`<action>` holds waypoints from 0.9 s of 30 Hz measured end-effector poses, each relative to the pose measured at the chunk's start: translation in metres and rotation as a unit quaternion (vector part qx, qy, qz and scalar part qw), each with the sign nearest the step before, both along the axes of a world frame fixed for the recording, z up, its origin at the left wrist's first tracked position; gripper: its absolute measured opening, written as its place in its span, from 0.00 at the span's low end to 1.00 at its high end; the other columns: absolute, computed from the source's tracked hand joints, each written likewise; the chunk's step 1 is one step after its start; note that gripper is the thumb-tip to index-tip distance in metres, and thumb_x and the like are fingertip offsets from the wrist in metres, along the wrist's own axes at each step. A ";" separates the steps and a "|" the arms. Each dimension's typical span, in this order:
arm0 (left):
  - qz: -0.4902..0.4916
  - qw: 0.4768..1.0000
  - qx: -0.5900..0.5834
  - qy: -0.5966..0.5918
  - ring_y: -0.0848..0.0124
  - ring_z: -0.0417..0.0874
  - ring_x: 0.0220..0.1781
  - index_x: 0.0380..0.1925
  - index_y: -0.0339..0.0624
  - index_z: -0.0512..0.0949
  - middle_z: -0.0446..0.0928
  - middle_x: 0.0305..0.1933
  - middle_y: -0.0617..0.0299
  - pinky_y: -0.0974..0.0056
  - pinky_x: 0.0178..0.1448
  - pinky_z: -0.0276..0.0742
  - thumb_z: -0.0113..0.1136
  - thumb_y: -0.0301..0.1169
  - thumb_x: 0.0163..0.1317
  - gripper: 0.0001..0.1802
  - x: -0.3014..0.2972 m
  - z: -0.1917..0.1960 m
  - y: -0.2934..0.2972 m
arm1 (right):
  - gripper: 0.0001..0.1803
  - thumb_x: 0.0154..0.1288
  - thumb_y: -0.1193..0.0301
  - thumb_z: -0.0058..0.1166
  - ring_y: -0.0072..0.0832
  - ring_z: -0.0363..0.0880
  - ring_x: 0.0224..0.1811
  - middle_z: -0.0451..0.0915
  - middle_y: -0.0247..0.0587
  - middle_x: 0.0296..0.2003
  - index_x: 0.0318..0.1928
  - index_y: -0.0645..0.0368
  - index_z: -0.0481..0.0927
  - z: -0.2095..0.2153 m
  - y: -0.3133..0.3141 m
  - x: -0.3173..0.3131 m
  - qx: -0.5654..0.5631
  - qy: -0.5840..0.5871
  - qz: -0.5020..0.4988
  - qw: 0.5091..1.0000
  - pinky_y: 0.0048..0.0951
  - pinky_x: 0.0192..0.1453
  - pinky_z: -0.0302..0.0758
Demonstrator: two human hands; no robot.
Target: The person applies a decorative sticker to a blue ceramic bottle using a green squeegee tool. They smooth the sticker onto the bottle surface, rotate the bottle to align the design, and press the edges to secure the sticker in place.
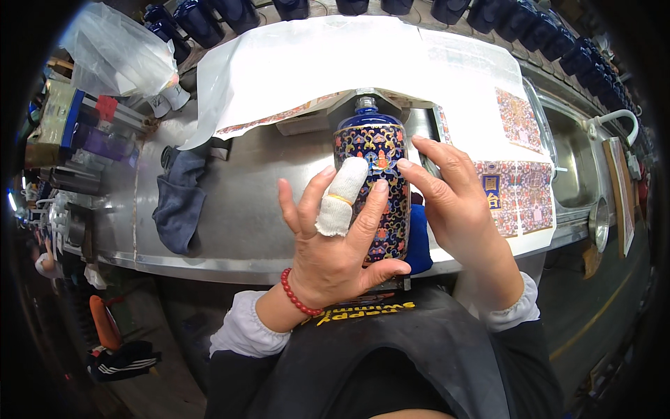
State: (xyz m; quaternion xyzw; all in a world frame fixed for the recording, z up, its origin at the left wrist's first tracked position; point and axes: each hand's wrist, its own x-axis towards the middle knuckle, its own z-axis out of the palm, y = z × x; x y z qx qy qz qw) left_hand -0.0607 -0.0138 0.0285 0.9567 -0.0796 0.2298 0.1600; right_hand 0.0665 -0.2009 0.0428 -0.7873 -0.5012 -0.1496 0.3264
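A dark blue bottle [373, 174] covered in a bright patterned wrap of gold, red and blue stands upright in the middle of the frame, its short neck pointing toward the top of the picture and its lower part hidden behind the hands. The left hand [335, 241] wraps around the bottle from the lower left, fingers spread up its side; one finger wears a white cloth bandage [342, 195], and a red bead bracelet [296, 297] circles the wrist. The right hand [453, 199] lies against the bottle's right side, fingers held flat and close together, fingertips pressing on the patterned surface. The bottle sits over a metal counter [244, 202] that runs across the centre of the frame. Just behind the bottle, large white sheets [335, 63] cover the counter, and on the right they carry printed colourful squares [520, 185] matching the bottle's pattern. A dark blue cloth [180, 199] hangs crumpled on the counter at centre left. A steel sink [576, 160] with a white tap [618, 119] is at the right. Along the top edge of the frame stands a row of plain dark blue bottles [209, 17], and a clear plastic bag [118, 52] lies in the upper left
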 end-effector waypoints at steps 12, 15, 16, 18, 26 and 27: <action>0.015 1.000 -0.006 -0.003 0.48 0.55 0.77 0.66 0.46 0.78 0.70 0.69 0.45 0.28 0.79 0.26 0.47 0.74 0.65 0.47 0.001 -0.001 -0.006 | 0.30 0.53 0.85 0.60 0.56 0.77 0.60 0.76 0.59 0.61 0.60 0.58 0.82 0.001 0.002 -0.002 -0.009 0.006 0.001 1.000 0.47 0.63 0.76; 0.021 1.000 -0.002 -0.008 0.47 0.55 0.77 0.65 0.44 0.79 0.69 0.69 0.43 0.28 0.79 0.26 0.49 0.73 0.63 0.47 0.001 0.000 -0.007 | 0.31 0.52 0.86 0.59 0.55 0.76 0.61 0.75 0.59 0.62 0.60 0.58 0.81 0.000 0.002 -0.003 -0.010 0.014 0.001 1.000 0.47 0.64 0.76; 0.022 1.000 0.000 -0.007 0.47 0.55 0.77 0.64 0.43 0.79 0.69 0.69 0.43 0.27 0.79 0.26 0.51 0.72 0.63 0.47 0.001 0.000 -0.008 | 0.32 0.52 0.87 0.58 0.55 0.76 0.61 0.75 0.59 0.62 0.61 0.58 0.81 0.000 0.002 -0.003 -0.011 0.014 0.001 1.000 0.47 0.64 0.76; 0.024 1.000 0.000 -0.006 0.47 0.55 0.77 0.64 0.41 0.79 0.68 0.69 0.41 0.27 0.79 0.26 0.53 0.72 0.61 0.48 0.002 0.001 -0.009 | 0.33 0.51 0.87 0.58 0.55 0.76 0.61 0.75 0.59 0.62 0.61 0.58 0.81 0.001 0.003 -0.003 -0.014 0.013 0.001 1.000 0.47 0.65 0.76; 0.043 0.999 0.002 0.004 0.44 0.56 0.76 0.62 0.36 0.79 0.66 0.69 0.38 0.26 0.78 0.29 0.57 0.72 0.58 0.50 0.002 0.007 -0.016 | 0.34 0.49 0.88 0.57 0.55 0.75 0.61 0.75 0.59 0.63 0.61 0.58 0.81 0.000 0.003 -0.005 -0.014 0.012 -0.004 1.000 0.48 0.65 0.76; 0.047 0.999 0.001 0.003 0.44 0.56 0.76 0.62 0.35 0.79 0.66 0.69 0.38 0.26 0.78 0.29 0.57 0.72 0.59 0.50 0.002 0.007 -0.016 | 0.34 0.49 0.88 0.57 0.56 0.75 0.61 0.75 0.59 0.63 0.61 0.58 0.81 0.000 0.002 -0.005 -0.015 0.012 -0.003 1.000 0.48 0.65 0.76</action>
